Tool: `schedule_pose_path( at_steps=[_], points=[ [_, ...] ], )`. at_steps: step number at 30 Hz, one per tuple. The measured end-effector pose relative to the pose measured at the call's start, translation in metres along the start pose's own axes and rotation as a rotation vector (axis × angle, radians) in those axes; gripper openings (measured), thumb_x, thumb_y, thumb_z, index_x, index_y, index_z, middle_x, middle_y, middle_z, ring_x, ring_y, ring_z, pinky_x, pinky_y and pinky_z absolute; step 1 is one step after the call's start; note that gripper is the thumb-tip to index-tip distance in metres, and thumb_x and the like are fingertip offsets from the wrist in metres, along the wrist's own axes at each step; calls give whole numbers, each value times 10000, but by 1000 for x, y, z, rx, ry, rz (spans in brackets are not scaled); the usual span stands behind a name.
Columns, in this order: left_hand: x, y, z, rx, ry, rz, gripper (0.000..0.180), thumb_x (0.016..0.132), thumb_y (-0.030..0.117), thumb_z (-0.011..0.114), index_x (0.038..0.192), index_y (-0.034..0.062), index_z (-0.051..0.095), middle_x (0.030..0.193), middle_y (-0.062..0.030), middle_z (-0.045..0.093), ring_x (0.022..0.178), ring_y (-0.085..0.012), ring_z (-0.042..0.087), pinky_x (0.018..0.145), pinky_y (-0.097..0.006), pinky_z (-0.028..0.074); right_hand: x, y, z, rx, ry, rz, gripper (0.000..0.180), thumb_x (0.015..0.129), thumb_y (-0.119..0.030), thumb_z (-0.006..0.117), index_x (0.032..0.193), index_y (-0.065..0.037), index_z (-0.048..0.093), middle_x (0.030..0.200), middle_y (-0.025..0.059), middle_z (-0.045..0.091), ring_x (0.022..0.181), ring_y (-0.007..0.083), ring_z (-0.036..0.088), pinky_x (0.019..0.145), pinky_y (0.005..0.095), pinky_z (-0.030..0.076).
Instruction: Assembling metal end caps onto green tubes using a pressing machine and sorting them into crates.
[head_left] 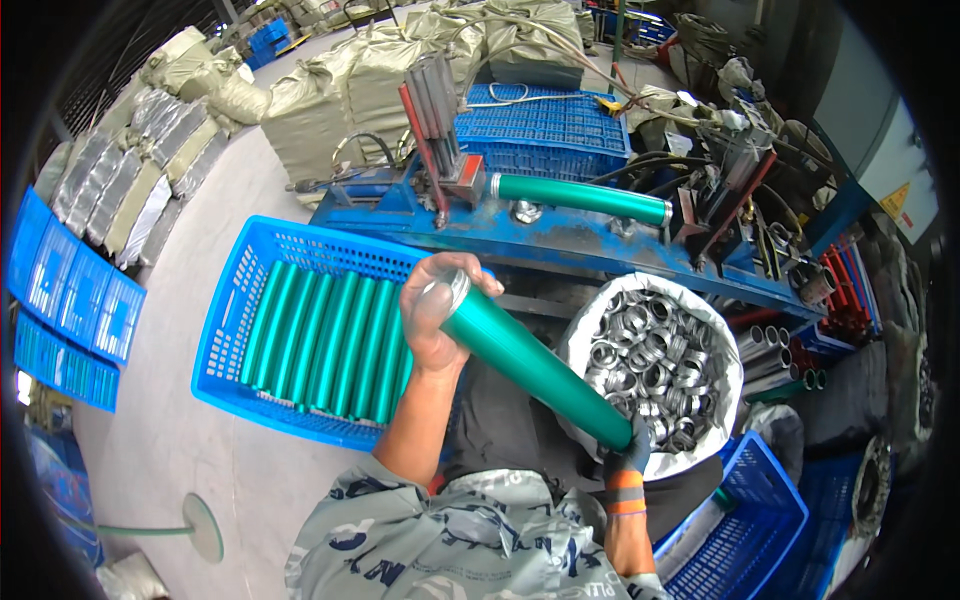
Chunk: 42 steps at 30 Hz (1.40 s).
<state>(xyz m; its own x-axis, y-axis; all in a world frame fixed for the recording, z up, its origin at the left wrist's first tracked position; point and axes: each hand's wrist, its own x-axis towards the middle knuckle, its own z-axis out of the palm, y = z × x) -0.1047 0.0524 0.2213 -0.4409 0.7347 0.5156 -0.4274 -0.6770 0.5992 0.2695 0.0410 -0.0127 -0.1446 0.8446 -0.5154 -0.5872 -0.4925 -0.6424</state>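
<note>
A shiny green metal tube (pixel 540 368) slants across in front of me, its upper end to the left. My bare left hand (pixel 428 325) is closed around that upper end, where a silver threaded collar (pixel 460 290) shows. Around the lower right end closes my right hand (pixel 632 450), in a dark glove with an orange cuff; its fingers are partly hidden. Just beyond that hand stands a white-lined round container (pixel 680 464) full of loose silver metal collars (pixel 645 345). Another green tube (pixel 580 198) with silver ends lies across the blue machine bench (pixel 510 235).
A blue crate (pixel 215 345) at left holds several green tubes (pixel 320 340). Another blue crate (pixel 765 500) sits at lower right, near bare metal tubes (pixel 765 350). Upright clamps (pixel 435 130) flank the bench. Wrapped bales (pixel 330 120) stand behind; a grey cabinet (pixel 875 140) is at right.
</note>
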Motion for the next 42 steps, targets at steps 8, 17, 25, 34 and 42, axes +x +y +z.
schedule_pose_path(
  at_steps=[8,17,25,34,42],
  points=[
    [-4,-5,11,-13,189,-21,1173,915,645,932,1762,57,374,1276,-165,751,1146,-302,778,1032,-469,637,13,-3,15,-115,42,56,520,1118,-588,674,1306,-119,797,946,12,798,629,184,645,524,309,432],
    [-76,-15,-62,148,374,-473,406,1127,277,747,1438,25,680,1480,-208,736,1339,-336,733,1179,-544,570,37,-77,144,-313,-311,-94,712,1208,-612,510,1671,-83,624,1336,58,808,1120,191,754,965,370,609],
    [-33,53,-142,-12,684,-262,653,1149,567,700,1527,41,614,1554,-130,656,1433,-275,626,1179,-440,520,255,-147,341,-1493,-323,-1171,933,925,-439,895,1709,-74,547,1667,251,619,1527,456,595,1291,516,455],
    [1,-12,-114,-191,595,-289,456,1142,296,755,1482,15,638,1495,-143,693,1361,-266,674,1081,-397,612,369,-200,277,-2002,116,-1362,579,937,-240,812,1495,-218,660,1395,69,736,1380,352,662,1200,739,430],
    [10,-81,-130,-222,484,-368,352,1125,225,752,1393,2,705,1417,-160,742,1348,-291,683,1125,-443,572,149,-228,192,-1144,-85,-1392,810,794,-257,912,1540,-80,650,1215,196,745,1123,445,763,906,520,642]
  ],
)
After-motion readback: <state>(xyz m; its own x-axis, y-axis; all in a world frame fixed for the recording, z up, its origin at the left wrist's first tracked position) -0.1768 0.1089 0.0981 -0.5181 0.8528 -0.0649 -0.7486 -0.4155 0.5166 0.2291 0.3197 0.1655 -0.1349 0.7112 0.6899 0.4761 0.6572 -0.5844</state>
